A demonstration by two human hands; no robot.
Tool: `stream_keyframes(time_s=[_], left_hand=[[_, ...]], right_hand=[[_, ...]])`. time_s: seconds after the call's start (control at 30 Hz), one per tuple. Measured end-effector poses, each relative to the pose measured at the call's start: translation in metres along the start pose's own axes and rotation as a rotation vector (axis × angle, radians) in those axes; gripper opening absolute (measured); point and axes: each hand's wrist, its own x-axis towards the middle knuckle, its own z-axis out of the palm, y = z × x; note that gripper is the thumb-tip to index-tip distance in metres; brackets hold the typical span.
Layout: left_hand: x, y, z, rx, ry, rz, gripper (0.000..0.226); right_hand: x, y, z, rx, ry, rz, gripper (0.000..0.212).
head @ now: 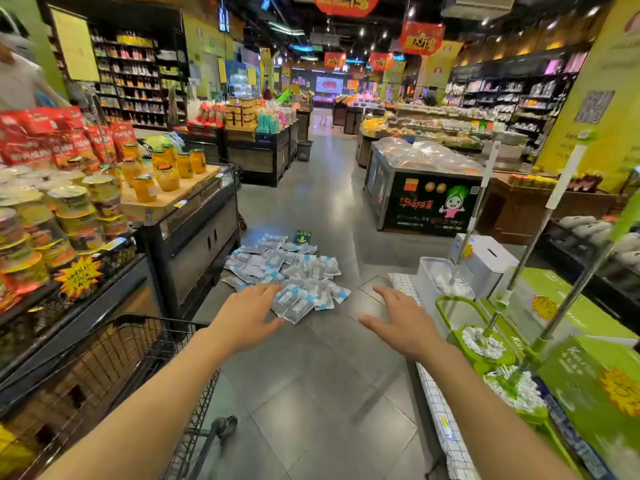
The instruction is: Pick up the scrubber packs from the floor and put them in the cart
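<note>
A heap of several scrubber packs, clear plastic with blue labels, lies on the grey tiled floor in the aisle, beside a dark display cabinet. My left hand reaches forward with straight fingers, its fingertips over the near edge of the heap, holding nothing. To the right of the heap my right hand is stretched out flat and spread above bare floor, also empty. The black wire cart stands at the lower left, under my left forearm.
A stand of jars and red bags lines the left side. Green mop boxes and mop buckets crowd the right. A black produce bin stands farther up the aisle. Another person is at the far left.
</note>
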Motion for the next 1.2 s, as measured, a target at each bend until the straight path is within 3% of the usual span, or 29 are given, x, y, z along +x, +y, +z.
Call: stream_keyframes(time_s=[0.47, 0.83, 1.2], left_hand=[[0.191, -0.091, 0.096, -0.175, -0.118, -0.090, 0.073], [0.344, -0.161, 0.119, -0.333, -0.192, -0.188, 0.068], [0.557, -0.249, 0.147, -0.223, -0.248, -0.208, 0.066]], right_hand=[[0.205, 0.044, 0.073, 0.025, -0.215, 0.093, 0.082], [0.384, 0.054, 0.096, 0.099, -0.224, 0.159, 0.081], [0.645, 0.079, 0.163, 0.161, -0.271, 0.063, 0.074]])
